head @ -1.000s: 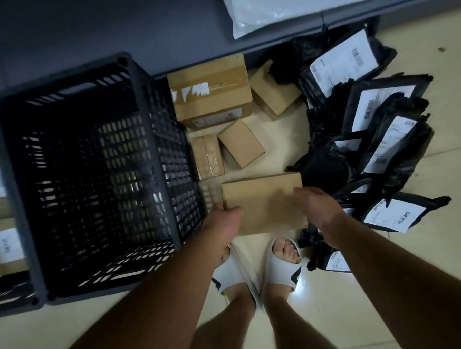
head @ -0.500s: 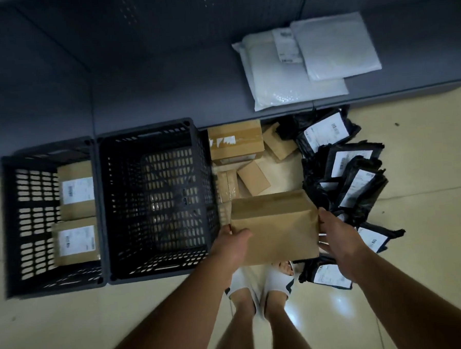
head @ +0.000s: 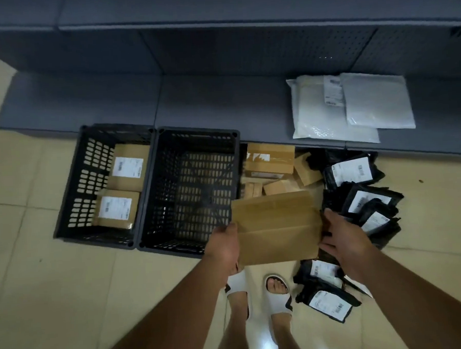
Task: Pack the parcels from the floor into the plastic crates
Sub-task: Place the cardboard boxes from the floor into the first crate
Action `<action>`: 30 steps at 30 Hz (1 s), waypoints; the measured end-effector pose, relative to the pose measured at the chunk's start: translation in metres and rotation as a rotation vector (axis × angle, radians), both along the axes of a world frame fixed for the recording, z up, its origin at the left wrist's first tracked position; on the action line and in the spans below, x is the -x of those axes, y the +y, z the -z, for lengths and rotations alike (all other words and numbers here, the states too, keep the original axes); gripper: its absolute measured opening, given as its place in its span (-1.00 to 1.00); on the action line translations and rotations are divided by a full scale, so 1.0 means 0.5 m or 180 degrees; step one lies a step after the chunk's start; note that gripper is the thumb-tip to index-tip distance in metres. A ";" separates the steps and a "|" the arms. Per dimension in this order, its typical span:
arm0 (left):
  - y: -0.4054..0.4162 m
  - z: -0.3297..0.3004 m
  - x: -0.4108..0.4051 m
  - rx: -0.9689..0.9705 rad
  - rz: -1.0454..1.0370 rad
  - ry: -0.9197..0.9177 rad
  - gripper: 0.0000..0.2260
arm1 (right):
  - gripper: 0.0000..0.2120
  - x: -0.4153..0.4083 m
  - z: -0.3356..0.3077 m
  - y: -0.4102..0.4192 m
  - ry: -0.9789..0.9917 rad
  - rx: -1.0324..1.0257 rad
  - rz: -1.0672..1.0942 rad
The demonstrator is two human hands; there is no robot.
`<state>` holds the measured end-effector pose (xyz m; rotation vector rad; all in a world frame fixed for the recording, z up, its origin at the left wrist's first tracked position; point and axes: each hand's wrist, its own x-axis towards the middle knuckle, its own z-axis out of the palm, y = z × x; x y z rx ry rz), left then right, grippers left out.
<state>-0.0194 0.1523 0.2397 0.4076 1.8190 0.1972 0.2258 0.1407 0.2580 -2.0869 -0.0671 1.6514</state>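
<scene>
A flat brown cardboard parcel (head: 276, 226), gripped between left hand (head: 223, 245) and right hand (head: 343, 241) at lower centre, is likely to be swung left into the empty black plastic crate (head: 147, 189).

A parcel sorting room: labelled black plastic mailer bags (head: 358, 191) and brown cardboard boxes (head: 271, 159) heaped on the tiled floor (head: 29, 278) beside grey metal shelving (head: 220, 102).
</scene>
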 end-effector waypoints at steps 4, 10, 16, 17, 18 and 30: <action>-0.014 -0.052 0.031 -0.0094 -0.0489 -0.0095 -0.69 | -0.55 0.035 -0.044 0.039 0.0017 -0.0066 -0.0530; -0.082 -0.111 0.109 -0.0296 -0.1217 -0.0179 -0.72 | -0.52 0.118 -0.072 0.058 -0.0287 -0.0241 -0.1569; -0.192 -0.143 0.226 -0.0431 -0.1465 -0.0075 -0.64 | -0.37 0.269 -0.084 0.054 -0.0425 -0.0249 -0.2404; -0.211 -0.147 0.250 -0.0439 -0.1557 -0.0057 -0.65 | -0.33 0.298 -0.083 0.048 -0.0399 -0.0253 -0.2482; -0.232 -0.149 0.275 -0.0449 -0.1649 -0.0045 -0.68 | -0.31 0.327 -0.081 0.039 -0.0392 -0.0271 -0.2574; -0.510 -0.132 0.592 -0.0400 -0.3011 -0.0309 -0.42 | -0.55 0.779 -0.123 -0.131 -0.0518 -0.0382 -0.3687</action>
